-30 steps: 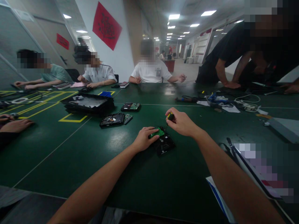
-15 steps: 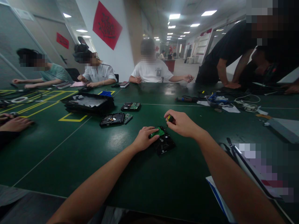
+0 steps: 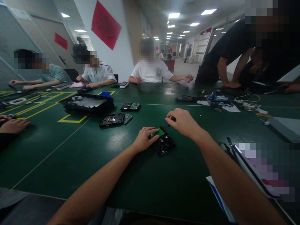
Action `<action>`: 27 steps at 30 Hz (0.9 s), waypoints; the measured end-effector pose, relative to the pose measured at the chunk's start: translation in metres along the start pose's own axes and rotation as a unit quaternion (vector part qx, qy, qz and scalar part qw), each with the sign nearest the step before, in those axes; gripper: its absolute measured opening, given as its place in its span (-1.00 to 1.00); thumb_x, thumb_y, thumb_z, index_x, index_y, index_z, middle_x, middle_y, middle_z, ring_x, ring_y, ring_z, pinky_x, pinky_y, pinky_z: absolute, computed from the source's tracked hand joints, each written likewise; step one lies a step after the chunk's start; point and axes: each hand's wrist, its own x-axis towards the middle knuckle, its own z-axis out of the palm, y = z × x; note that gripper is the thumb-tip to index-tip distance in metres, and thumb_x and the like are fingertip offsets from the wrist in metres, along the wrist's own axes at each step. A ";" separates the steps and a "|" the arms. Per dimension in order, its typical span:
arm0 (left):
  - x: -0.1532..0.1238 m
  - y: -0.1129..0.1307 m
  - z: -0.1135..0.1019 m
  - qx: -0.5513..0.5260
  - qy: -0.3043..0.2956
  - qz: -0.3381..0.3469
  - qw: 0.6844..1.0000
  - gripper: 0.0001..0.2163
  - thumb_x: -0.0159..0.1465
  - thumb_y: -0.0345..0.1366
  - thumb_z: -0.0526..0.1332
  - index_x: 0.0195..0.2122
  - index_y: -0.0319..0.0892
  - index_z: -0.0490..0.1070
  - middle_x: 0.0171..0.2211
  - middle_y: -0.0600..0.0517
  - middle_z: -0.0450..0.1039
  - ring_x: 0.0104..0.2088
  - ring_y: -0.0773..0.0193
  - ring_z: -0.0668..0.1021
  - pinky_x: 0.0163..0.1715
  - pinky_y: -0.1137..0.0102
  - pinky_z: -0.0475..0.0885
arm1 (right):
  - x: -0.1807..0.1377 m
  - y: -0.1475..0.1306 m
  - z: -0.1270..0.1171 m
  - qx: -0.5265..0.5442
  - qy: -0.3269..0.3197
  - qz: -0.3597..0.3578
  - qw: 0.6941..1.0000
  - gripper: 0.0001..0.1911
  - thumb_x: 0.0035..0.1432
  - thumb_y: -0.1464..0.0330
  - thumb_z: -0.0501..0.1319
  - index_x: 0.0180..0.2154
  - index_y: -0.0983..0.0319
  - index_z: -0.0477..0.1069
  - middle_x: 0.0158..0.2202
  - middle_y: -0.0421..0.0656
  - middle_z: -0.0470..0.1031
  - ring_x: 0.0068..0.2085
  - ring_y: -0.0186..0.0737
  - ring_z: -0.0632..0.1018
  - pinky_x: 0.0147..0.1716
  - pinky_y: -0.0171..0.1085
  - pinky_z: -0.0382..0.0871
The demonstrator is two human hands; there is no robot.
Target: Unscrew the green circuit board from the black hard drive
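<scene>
A black hard drive (image 3: 166, 144) with a green circuit board (image 3: 160, 132) at its far end lies on the green table in front of me. My left hand (image 3: 145, 139) grips its left side, fingers over the board and thumb nearer me. My right hand (image 3: 181, 122) is closed around a screwdriver (image 3: 172, 118) with a black and yellow handle. The shaft points down near the drive's far right corner; whether the tip touches a screw is too small to tell.
Beyond my left hand lie another hard drive (image 3: 112, 120), a loose circuit board (image 3: 127, 119) and a third drive (image 3: 130, 107). A black tray (image 3: 86, 104) stands behind them. Cables (image 3: 248, 103) and a grey box (image 3: 284, 128) lie at right. Several people surround the table.
My right hand has tilted slightly, and the screwdriver's shaft shows more below it. My left hand stays on the hard drive. The whole view has shifted a little.
</scene>
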 end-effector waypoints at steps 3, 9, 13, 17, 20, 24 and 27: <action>0.000 0.000 0.000 0.000 0.002 -0.001 1.000 -0.62 0.36 -0.06 0.18 0.15 0.00 0.43 0.14 -0.04 0.45 0.11 0.07 0.46 0.16 0.08 0.33 | 0.001 -0.001 0.001 -0.007 0.012 0.010 1.000 -0.85 0.25 0.28 0.22 -0.26 0.22 0.48 -0.29 -0.04 0.50 -0.23 -0.10 0.47 -0.19 -0.15 0.27; 0.000 0.000 0.001 -0.001 0.002 -0.005 1.000 -0.63 0.35 -0.07 0.18 0.15 0.00 0.43 0.15 -0.04 0.44 0.12 0.05 0.45 0.16 0.06 0.33 | 0.000 -0.004 0.005 0.019 0.059 0.055 0.997 -0.86 0.16 0.29 0.29 -0.32 0.20 0.38 -0.31 -0.09 0.51 -0.30 -0.14 0.47 -0.26 -0.18 0.26; 0.000 0.001 0.001 0.001 0.001 -0.008 1.000 -0.62 0.35 -0.07 0.19 0.16 0.00 0.43 0.15 -0.05 0.44 0.13 0.05 0.45 0.17 0.07 0.33 | -0.001 -0.007 0.006 0.045 0.065 0.071 0.994 -0.81 0.13 0.28 0.32 -0.26 0.20 0.38 -0.34 -0.12 0.51 -0.32 -0.16 0.48 -0.31 -0.21 0.25; 0.000 0.000 0.001 0.005 0.001 -0.006 1.000 -0.62 0.36 -0.06 0.17 0.16 -0.01 0.43 0.16 -0.05 0.44 0.13 0.06 0.45 0.17 0.08 0.33 | -0.001 -0.009 0.004 0.091 0.045 0.052 0.994 -0.84 0.16 0.29 0.30 -0.22 0.19 0.42 -0.30 -0.13 0.51 -0.30 -0.18 0.49 -0.29 -0.22 0.27; 0.000 -0.001 0.002 0.008 0.001 -0.010 1.000 -0.62 0.35 -0.06 0.18 0.15 -0.02 0.43 0.17 -0.05 0.44 0.13 0.04 0.46 0.17 0.06 0.32 | -0.002 -0.012 0.001 0.123 0.021 0.010 0.992 -0.83 0.26 0.28 0.22 -0.12 0.15 0.46 -0.17 -0.10 0.49 -0.21 -0.17 0.48 -0.21 -0.21 0.30; -0.001 0.000 0.002 0.003 0.003 -0.005 1.000 -0.56 0.36 -0.07 0.17 0.23 -0.04 0.34 0.20 -0.08 0.41 0.19 0.03 0.43 0.21 0.05 0.29 | -0.003 -0.014 -0.004 0.145 -0.014 -0.012 0.989 -0.74 0.38 0.27 0.07 -0.06 0.13 0.50 -0.18 -0.09 0.46 -0.19 -0.17 0.46 -0.16 -0.19 0.31; -0.004 0.001 -0.005 -0.022 0.004 -0.001 1.000 -0.49 0.34 -0.04 0.19 0.28 -0.05 0.25 0.22 -0.09 0.37 0.23 0.03 0.40 0.23 0.07 0.30 | -0.003 -0.014 -0.006 0.169 -0.027 0.004 0.985 -0.70 0.40 0.32 0.02 0.03 0.15 0.45 -0.18 -0.12 0.48 -0.32 -0.26 0.46 -0.20 -0.21 0.31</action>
